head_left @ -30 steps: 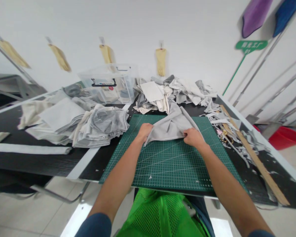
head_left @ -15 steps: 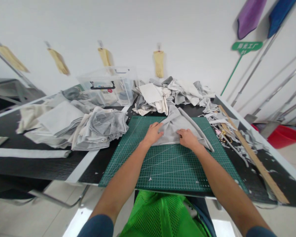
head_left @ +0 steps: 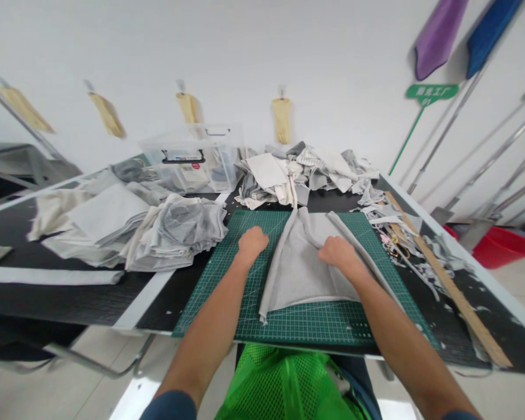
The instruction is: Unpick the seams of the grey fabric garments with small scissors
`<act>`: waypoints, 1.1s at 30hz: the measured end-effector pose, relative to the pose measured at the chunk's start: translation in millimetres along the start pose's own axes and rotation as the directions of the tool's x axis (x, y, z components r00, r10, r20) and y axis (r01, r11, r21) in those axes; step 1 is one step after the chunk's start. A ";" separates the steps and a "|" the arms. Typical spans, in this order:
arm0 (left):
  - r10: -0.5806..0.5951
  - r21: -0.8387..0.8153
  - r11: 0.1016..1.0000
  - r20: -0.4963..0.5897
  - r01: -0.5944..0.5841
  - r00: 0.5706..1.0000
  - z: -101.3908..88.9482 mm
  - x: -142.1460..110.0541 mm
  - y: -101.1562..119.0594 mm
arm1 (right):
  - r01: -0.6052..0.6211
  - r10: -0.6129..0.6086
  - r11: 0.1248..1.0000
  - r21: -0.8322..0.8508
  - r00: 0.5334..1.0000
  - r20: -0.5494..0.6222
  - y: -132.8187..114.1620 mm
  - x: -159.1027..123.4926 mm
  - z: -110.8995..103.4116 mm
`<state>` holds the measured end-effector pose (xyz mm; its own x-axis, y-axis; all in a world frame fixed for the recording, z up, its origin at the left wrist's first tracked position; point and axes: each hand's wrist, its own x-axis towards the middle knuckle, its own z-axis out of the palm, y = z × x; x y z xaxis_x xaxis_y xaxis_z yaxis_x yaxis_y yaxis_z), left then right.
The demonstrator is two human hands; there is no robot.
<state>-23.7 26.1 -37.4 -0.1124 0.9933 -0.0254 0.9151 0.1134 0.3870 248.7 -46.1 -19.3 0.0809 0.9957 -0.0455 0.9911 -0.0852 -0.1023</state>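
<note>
I am at a black table (head_left: 61,297) under a white wall. At my nine o'clock lies a long rolled strip (head_left: 52,276), and behind it a heap of folded grey and cream cloths (head_left: 131,224). At eleven o'clock stands a clear plastic box (head_left: 192,158) with a black handle; it carries a small label with a red dot, too blurred for me to read. Yellow gloves (head_left: 281,118) hang in a row on the wall above.

Straight ahead lies the green cutting mat (head_left: 219,280), printed with a white grid. My left hand (head_left: 252,243) rests on the bare mat as a loose fist, just beside the left edge of the grey cloth (head_left: 297,274), and I think it holds nothing. My right hand (head_left: 340,254) presses down on the cloth, fingers curled into its folds. The cloth lies lengthwise down the middle of the mat, from twelve o'clock toward me.

At one o'clock sits a pile of scraps (head_left: 306,169). A wooden ruler (head_left: 446,286) runs along the table at two o'clock among trimmings. Beyond it a green sign (head_left: 431,91) bears white characters and "01", beside metal poles and a red tub (head_left: 505,246).
</note>
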 end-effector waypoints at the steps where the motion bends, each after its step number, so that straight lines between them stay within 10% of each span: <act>1: 0.061 -0.024 0.998 -0.049 -0.062 0.997 1.8 -1.3 4.0 | 0.003 -0.003 1.000 0.012 0.999 -0.032 -0.3 1.9 1.4; 6: 0.555 -0.193 0.795 -0.153 -0.576 0.818 19.2 -13.8 29.2 | 0.322 -0.307 0.944 0.076 0.938 -0.161 -6.8 9.7 14.4; 10: 0.742 -0.139 0.668 0.056 -0.731 0.668 30.3 -22.2 36.3 | 0.449 -0.444 0.892 0.053 0.892 -0.085 -8.5 11.2 26.5; 19: 0.425 0.021 0.904 0.044 -0.426 0.904 18.8 0.8 2.7 | 0.149 -0.149 0.989 0.006 0.989 -0.019 4.9 17.7 26.4; 27: 0.528 0.017 0.849 0.004 -0.528 0.849 25.9 1.9 1.1 | 0.017 -0.015 1.000 0.022 0.997 -0.076 18.0 25.1 25.9; 33: 0.464 -0.026 0.886 0.053 -0.463 0.884 24.7 -8.1 7.2 | -0.141 0.151 0.988 0.068 0.972 -0.178 43.3 34.2 25.0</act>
<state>-6.6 19.3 -57.2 0.3455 0.9322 0.1077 0.8526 -0.3597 0.3790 291.7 -16.7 -50.1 0.2468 0.9620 0.1172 0.9604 -0.2267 -0.1617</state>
